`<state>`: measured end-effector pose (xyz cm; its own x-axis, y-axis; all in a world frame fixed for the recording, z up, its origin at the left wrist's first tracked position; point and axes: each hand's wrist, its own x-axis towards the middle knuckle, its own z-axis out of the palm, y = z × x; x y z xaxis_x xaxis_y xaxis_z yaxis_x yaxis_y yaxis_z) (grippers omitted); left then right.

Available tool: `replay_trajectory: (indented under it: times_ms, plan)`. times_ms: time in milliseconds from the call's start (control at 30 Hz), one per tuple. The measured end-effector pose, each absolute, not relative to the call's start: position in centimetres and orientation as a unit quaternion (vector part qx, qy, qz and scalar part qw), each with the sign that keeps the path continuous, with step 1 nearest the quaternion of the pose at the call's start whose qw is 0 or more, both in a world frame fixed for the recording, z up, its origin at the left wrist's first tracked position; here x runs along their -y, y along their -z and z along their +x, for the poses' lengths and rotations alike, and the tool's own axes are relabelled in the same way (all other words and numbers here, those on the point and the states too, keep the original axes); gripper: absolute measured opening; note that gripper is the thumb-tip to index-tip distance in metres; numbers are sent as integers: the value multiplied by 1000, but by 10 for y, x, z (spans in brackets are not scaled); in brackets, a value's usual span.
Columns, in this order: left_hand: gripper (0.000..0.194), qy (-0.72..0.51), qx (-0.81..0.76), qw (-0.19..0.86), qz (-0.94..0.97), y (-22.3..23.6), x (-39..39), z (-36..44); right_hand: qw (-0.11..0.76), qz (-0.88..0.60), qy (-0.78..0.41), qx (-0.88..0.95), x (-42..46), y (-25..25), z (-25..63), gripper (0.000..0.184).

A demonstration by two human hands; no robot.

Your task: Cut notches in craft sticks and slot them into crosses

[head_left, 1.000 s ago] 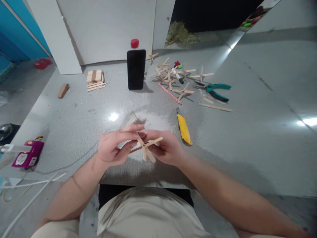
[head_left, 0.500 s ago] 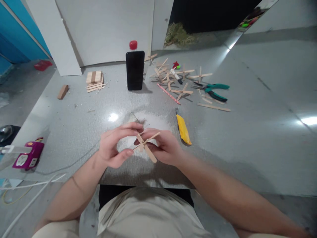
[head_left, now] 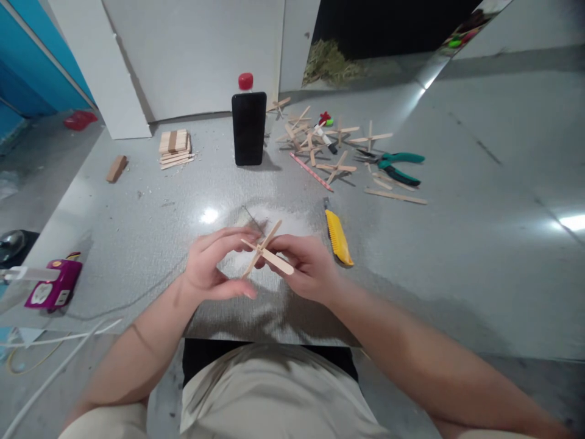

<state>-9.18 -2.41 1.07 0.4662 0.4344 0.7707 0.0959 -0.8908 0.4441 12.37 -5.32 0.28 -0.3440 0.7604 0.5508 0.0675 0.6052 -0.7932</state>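
A small craft-stick cross (head_left: 276, 261), pale wood with four-way arms, is in front of my body just above the table. My right hand (head_left: 308, 265) grips it from the right, its fingertips partly hidden behind the sticks. Around its left side curves my left hand (head_left: 212, 265), thumb and fingers spread apart; whether a fingertip touches the wood I cannot tell. White powder (head_left: 292, 219) lies on the table beyond the hands, with a thin wire-like piece (head_left: 251, 216) over it. To the right of my right hand rests a yellow utility knife (head_left: 338, 238).
Several finished stick crosses (head_left: 338, 167) lie at the back, near a pink pencil (head_left: 311, 172) and green-handled pliers (head_left: 397, 160). A black phone (head_left: 249, 129) leans on a red-capped bottle (head_left: 245, 81). Bundled craft sticks (head_left: 174, 146) and a purple power adapter (head_left: 55, 283) are left.
The cross has turned in my right hand, its wide stick swinging from pointing down to pointing lower right. My left thumb has come away from the stick's end.
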Motion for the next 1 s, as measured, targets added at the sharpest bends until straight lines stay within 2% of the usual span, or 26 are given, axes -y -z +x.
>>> replay_trajectory:
  times_ms: [167, 500, 800, 1000]
  plan:
    - [62, -493, -155, 141, 844, -16, 23, -90, 518, -270, -342, 736, 52, -1, 123, 10]
    - [68, -520, -150, 77, 837, -16, 24, -88, 548, -223, -342, 730, 50, 0, 121, 11]
    - [59, -518, -122, 121, 838, -15, 25, -86, 562, -193, -323, 737, 48, -4, 120, 12]
    - [41, -506, -124, 162, 838, -17, 28, -86, 560, -201, -299, 746, 49, -5, 119, 14]
